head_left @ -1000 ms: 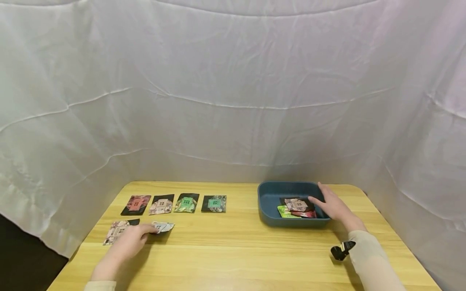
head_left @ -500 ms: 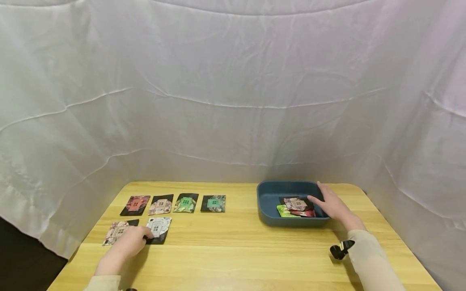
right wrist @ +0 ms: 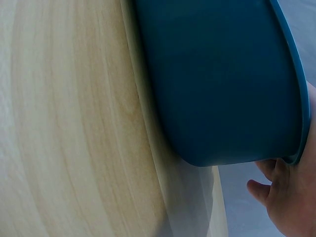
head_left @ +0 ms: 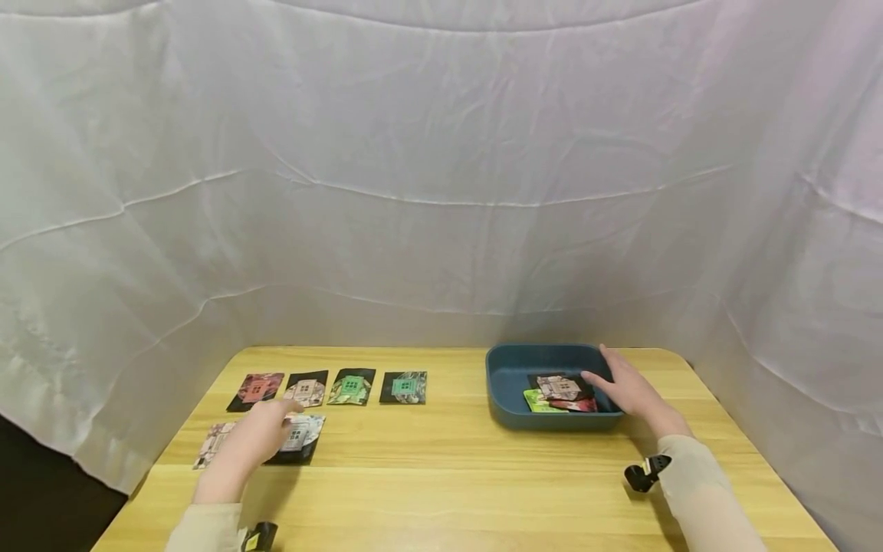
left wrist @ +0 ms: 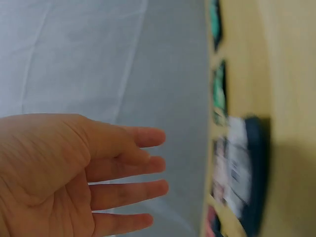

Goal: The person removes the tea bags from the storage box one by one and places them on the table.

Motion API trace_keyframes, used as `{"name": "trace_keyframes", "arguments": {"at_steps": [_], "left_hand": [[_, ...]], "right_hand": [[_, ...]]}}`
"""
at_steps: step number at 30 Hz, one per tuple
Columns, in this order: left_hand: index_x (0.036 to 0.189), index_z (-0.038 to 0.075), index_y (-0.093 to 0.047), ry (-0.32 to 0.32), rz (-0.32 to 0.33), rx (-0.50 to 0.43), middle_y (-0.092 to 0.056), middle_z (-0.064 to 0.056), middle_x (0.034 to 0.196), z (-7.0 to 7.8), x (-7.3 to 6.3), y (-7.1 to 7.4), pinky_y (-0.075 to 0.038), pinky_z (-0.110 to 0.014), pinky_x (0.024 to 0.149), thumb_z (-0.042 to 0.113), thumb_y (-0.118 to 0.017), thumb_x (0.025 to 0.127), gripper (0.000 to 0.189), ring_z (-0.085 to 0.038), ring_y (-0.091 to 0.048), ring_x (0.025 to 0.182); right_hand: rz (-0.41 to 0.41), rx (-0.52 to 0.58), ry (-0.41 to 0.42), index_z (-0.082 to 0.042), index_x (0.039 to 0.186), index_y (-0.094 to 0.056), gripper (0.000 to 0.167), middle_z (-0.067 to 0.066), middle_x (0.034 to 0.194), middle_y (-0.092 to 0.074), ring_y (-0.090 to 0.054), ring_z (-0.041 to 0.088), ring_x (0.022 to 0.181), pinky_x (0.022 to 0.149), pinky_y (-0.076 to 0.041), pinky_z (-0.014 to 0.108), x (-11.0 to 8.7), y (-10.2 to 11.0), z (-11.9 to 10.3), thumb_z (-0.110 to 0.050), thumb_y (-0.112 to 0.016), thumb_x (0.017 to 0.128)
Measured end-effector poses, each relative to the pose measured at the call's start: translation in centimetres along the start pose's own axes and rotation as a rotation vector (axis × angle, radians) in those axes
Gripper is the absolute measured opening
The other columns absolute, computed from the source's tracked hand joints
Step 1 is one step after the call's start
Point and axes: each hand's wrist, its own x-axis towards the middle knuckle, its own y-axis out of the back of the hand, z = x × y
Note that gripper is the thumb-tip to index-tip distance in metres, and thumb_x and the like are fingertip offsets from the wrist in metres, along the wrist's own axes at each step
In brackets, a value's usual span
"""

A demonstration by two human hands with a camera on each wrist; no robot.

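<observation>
My left hand (head_left: 251, 441) hovers over the near row of sachets, fingers loosely extended and holding nothing. Close beneath it lies a white-and-black sachet (head_left: 300, 435), partly covered by the hand in the head view. To its left a pink-and-black sachet (head_left: 212, 443) is also partly hidden. In the left wrist view the thumb and fingers (left wrist: 131, 197) are apart from the sachets. At the right, my right hand (head_left: 628, 391) grips the side rim of a blue bin (head_left: 552, 422), thumb over the inside and fingers outside. Inside the bin lie a pinkish-black sachet (head_left: 562, 386), a green one (head_left: 541, 402) and a red one (head_left: 582, 405).
A back row on the wooden table (head_left: 441, 483) holds a red sachet (head_left: 257, 389), a pink one (head_left: 306, 389), a green one (head_left: 352, 386) and a teal one (head_left: 404, 387). A pale curtain (head_left: 441, 245) encloses the table's back and sides.
The white-and-black sachet, held tilted by my left hand, was laid flat beside the pink one. The left hand then let go and rose slightly. My right hand stayed at the bin.
</observation>
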Motion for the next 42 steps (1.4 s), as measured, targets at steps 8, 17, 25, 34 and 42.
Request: {"name": "trace_keyframes", "arguments": {"at_steps": [8, 17, 25, 34, 42], "left_hand": [[0.123, 0.006, -0.064, -0.119, 0.163, -0.025, -0.067, -0.017, 0.123, 4.1, 2.5, 0.9, -0.054, -0.052, 0.089, 0.014, -0.064, 0.092, 0.032, -0.035, -0.066, 0.106], [0.132, 0.014, -0.061, -0.207, 0.158, -0.077, -0.063, -0.010, 0.133, 9.8, 5.5, 1.3, -0.049, -0.050, 0.102, 0.036, -0.062, 0.095, 0.043, -0.032, -0.059, 0.122], [0.132, 0.016, -0.061, -0.320, 0.148, -0.127, -0.061, -0.005, 0.136, 14.7, 8.0, 0.6, -0.043, -0.045, 0.110, 0.037, -0.061, 0.095, 0.042, -0.026, -0.055, 0.128], [0.130, 0.015, -0.062, -0.459, 0.116, -0.170, -0.063, -0.004, 0.133, 19.9, 10.8, -1.5, -0.044, -0.038, 0.110, 0.035, -0.060, 0.096, 0.039, -0.022, -0.056, 0.127], [0.134, 0.020, -0.059, -0.524, 0.030, -0.125, -0.060, 0.001, 0.137, 24.5, 12.3, -4.6, -0.045, -0.031, 0.108, 0.038, -0.055, 0.098, 0.040, -0.016, -0.056, 0.128]], "right_hand": [[-0.004, 0.000, -0.003, 0.002, 0.155, -0.008, 0.091, 0.035, 0.157, -0.012, -0.013, 0.055, 0.143, 0.113, -0.014, 0.071, 0.0, 0.0, 0.1, -0.057, -0.045, 0.097], [-0.003, -0.002, -0.006, 0.003, 0.155, -0.009, 0.091, 0.034, 0.157, -0.015, -0.015, 0.055, 0.142, 0.113, -0.016, 0.070, 0.2, 0.0, 0.1, -0.058, -0.046, 0.097], [0.001, -0.003, -0.002, 0.002, 0.155, -0.009, 0.091, 0.034, 0.157, -0.014, -0.015, 0.055, 0.142, 0.113, -0.016, 0.070, 0.1, 0.1, 0.2, -0.057, -0.046, 0.097], [-0.009, -0.001, -0.003, 0.002, 0.155, -0.007, 0.091, 0.033, 0.158, -0.012, -0.013, 0.055, 0.143, 0.113, -0.015, 0.070, 0.2, -0.1, 0.3, -0.057, -0.045, 0.097], [-0.018, 0.000, -0.002, 0.002, 0.155, -0.006, 0.092, 0.034, 0.157, -0.012, -0.013, 0.055, 0.142, 0.112, -0.015, 0.070, 0.2, 0.1, 0.5, -0.058, -0.045, 0.097]]}}
